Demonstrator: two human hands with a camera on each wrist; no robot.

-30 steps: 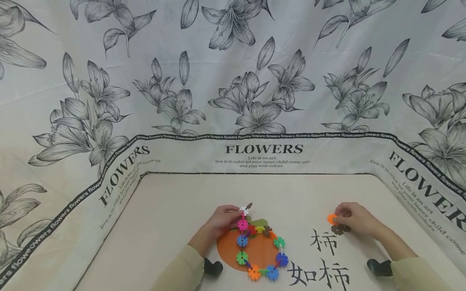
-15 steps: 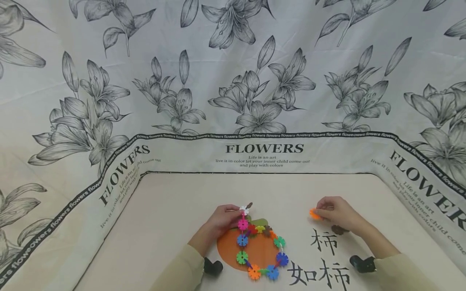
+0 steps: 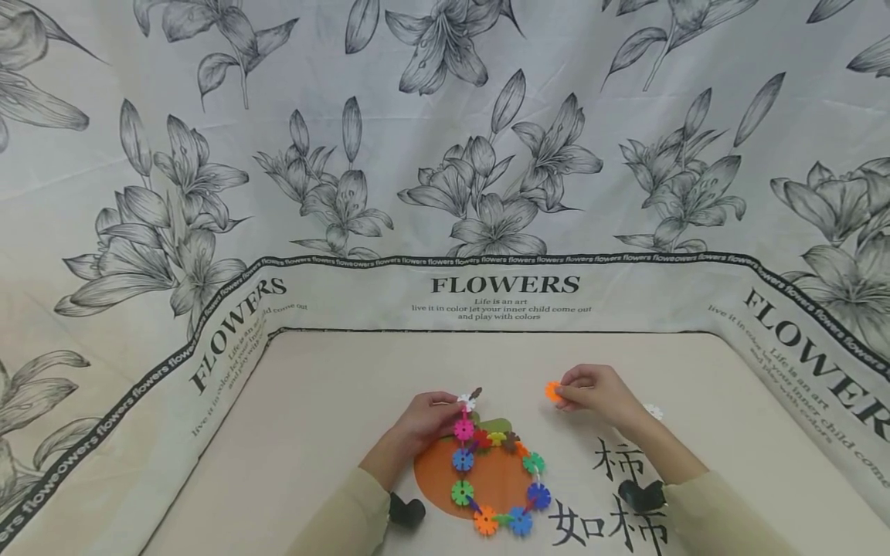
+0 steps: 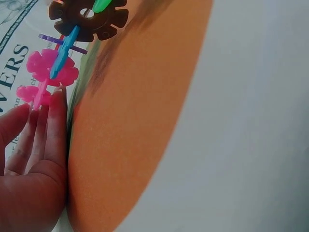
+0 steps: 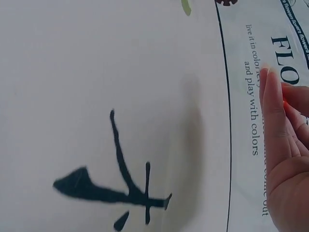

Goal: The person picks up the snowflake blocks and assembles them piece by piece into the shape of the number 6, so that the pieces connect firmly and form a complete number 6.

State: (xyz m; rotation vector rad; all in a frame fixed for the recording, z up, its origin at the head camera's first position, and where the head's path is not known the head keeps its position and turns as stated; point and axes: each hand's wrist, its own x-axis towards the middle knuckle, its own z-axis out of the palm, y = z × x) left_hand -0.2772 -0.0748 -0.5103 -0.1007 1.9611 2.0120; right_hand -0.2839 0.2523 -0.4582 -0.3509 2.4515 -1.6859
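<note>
My left hand [image 3: 433, 421] pinches the top of a chain of multicoloured snowflake discs [image 3: 462, 459], near a white disc and a pink disc [image 3: 463, 429]. The linked discs hang in a loop in front of a printed orange persimmon [image 3: 434, 479]. In the left wrist view the fingertips hold a pink disc [image 4: 43, 65], and a brown disc [image 4: 87, 19] is linked farther along. To the right of the loop, my right hand [image 3: 599, 394] holds an orange snowflake disc [image 3: 553, 391] between thumb and fingers, apart from the chain. The right wrist view shows only a sliver of it.
A loose white disc [image 3: 652, 411] lies on the cloth-covered table [image 3: 334, 371] beyond the right forearm. Black printed characters [image 3: 619, 462] mark the cloth at the right. A flower-print curtain [image 3: 501, 185] rises at the back and sides.
My right hand has moved left and slightly away with the orange disc. Its forearm now covers the brown disc on the table, and a white one shows. The left hand stays in place.
</note>
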